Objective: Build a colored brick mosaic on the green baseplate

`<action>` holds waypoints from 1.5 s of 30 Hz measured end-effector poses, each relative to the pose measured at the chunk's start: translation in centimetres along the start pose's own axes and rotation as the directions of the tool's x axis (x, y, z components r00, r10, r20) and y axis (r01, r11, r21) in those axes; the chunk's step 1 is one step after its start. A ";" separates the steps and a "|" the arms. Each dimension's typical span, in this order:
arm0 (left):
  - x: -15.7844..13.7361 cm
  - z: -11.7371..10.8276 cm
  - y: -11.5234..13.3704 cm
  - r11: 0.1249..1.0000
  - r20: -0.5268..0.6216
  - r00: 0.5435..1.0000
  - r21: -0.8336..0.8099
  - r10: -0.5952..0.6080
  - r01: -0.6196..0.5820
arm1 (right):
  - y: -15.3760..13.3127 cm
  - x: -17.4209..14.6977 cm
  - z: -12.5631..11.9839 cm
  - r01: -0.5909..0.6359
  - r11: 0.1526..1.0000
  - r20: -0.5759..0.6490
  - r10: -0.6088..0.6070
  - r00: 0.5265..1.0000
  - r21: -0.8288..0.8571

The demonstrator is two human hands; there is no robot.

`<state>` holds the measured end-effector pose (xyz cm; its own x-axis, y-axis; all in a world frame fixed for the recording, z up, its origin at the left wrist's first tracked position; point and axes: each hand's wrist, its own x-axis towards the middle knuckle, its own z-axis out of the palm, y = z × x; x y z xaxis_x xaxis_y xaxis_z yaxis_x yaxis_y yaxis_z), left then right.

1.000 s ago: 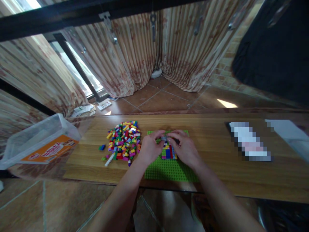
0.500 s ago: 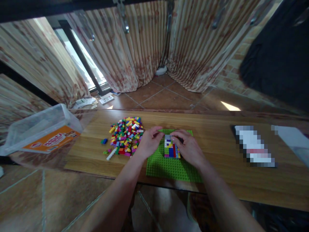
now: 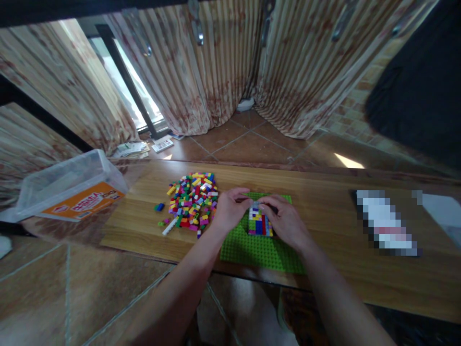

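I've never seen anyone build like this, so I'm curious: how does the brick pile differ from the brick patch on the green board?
The brick pile is loose and jumbled, while the brick patch is packed tight in straight rows. The brick pile spreads wider; the brick patch is smaller. The brick pile lies on the wooden table; the brick patch sits on the green board. Both are multicoloured.
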<state>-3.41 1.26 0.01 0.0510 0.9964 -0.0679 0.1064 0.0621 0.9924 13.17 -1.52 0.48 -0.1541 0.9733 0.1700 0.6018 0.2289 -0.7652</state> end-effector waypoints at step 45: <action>-0.7 1.4 -0.1 0.983 -0.037 0.998 0.178 0.056 -0.048 | -0.5 0.1 0.9 -0.093 0.996 -0.110 0.091 0.990 -0.015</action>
<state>-2.09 0.50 -0.14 0.0204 0.9998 -0.0087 0.2792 0.0027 0.9602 12.09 -1.55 0.32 -0.0113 0.9859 0.1669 0.6249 0.1372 -0.7686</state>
